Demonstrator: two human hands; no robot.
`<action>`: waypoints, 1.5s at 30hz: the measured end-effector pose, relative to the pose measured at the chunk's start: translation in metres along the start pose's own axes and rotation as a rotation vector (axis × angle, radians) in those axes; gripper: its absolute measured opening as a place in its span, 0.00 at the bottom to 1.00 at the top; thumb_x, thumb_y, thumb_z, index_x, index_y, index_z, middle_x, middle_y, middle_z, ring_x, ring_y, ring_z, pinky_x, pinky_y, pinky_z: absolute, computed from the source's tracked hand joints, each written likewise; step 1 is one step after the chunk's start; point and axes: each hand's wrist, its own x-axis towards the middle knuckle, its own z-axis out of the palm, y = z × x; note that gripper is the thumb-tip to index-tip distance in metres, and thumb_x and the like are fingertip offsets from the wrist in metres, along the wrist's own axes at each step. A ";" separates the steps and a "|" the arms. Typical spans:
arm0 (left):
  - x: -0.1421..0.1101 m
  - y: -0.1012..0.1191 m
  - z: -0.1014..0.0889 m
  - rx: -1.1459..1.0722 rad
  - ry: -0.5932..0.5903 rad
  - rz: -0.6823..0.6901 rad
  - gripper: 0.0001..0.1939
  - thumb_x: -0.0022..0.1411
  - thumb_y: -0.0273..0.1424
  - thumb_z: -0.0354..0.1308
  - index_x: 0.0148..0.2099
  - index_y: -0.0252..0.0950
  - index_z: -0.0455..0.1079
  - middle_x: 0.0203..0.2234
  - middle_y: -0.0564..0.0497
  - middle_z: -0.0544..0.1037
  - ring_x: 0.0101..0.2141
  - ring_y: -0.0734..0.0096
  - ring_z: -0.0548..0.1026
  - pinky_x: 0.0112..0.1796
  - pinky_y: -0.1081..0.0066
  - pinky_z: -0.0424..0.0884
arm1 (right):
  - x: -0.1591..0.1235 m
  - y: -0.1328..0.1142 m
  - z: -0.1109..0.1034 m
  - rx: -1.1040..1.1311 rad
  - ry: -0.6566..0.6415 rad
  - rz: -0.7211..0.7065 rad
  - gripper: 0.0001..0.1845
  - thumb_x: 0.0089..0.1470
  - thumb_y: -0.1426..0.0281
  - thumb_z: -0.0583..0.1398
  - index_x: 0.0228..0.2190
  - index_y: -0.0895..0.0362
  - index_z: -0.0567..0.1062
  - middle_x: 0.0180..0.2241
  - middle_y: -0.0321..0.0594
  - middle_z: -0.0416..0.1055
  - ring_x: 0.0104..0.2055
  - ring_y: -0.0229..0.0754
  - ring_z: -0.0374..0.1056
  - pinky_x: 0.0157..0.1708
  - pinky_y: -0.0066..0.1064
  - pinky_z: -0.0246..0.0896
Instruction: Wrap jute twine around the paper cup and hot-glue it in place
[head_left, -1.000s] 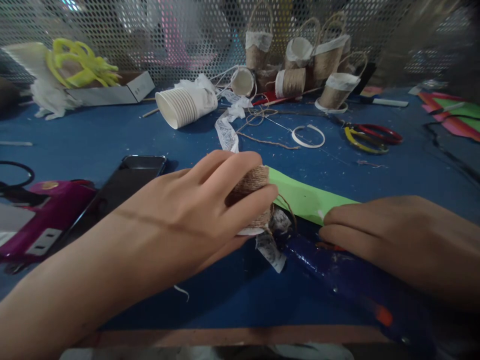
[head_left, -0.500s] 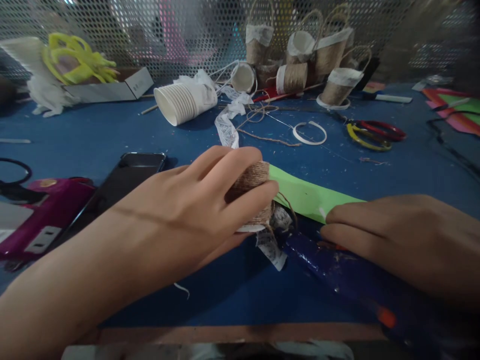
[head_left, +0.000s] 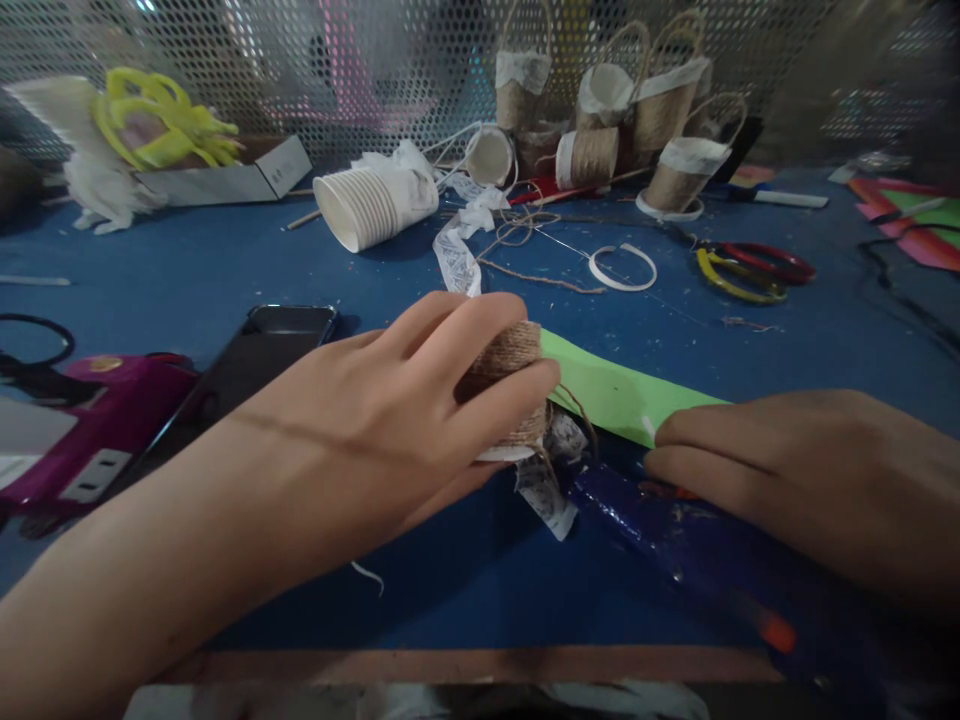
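Observation:
My left hand (head_left: 420, 410) is wrapped around a small twine-wrapped cup (head_left: 502, 362), mostly hidden under the fingers, lying tilted with a bit of its white rim showing below. A strip of white lace (head_left: 551, 500) and a loop of twine hang off its right side. My right hand (head_left: 757, 455) is closed around a dark blue glue gun (head_left: 645, 525); its front end points left at the lace, close to the cup. The nozzle's tip is hard to make out. Between the two hands lies a green paper strip (head_left: 615, 390), partly beneath my right fingers.
A phone (head_left: 262, 345) and a magenta power strip (head_left: 131, 420) lie at left. Behind are stacked paper cups (head_left: 367, 210), a white ring (head_left: 622, 268), scissors (head_left: 750, 272) and several twine baskets (head_left: 686, 175). A perforated metal screen (head_left: 375, 90) borders the back.

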 end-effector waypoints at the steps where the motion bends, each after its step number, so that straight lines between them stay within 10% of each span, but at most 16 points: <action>1: 0.000 0.000 0.000 -0.005 -0.027 -0.004 0.22 0.67 0.27 0.50 0.63 0.34 0.62 0.59 0.34 0.66 0.54 0.39 0.73 0.36 0.53 0.82 | 0.000 0.000 0.000 -0.001 0.001 -0.004 0.16 0.66 0.77 0.47 0.36 0.49 0.71 0.28 0.32 0.73 0.23 0.44 0.68 0.21 0.35 0.55; 45: 0.003 -0.005 -0.004 -0.211 0.094 0.004 0.29 0.76 0.50 0.39 0.54 0.34 0.71 0.52 0.34 0.75 0.47 0.41 0.78 0.29 0.51 0.80 | 0.004 0.000 -0.004 0.022 0.081 -0.063 0.19 0.66 0.80 0.47 0.30 0.51 0.71 0.26 0.34 0.71 0.22 0.43 0.69 0.20 0.33 0.60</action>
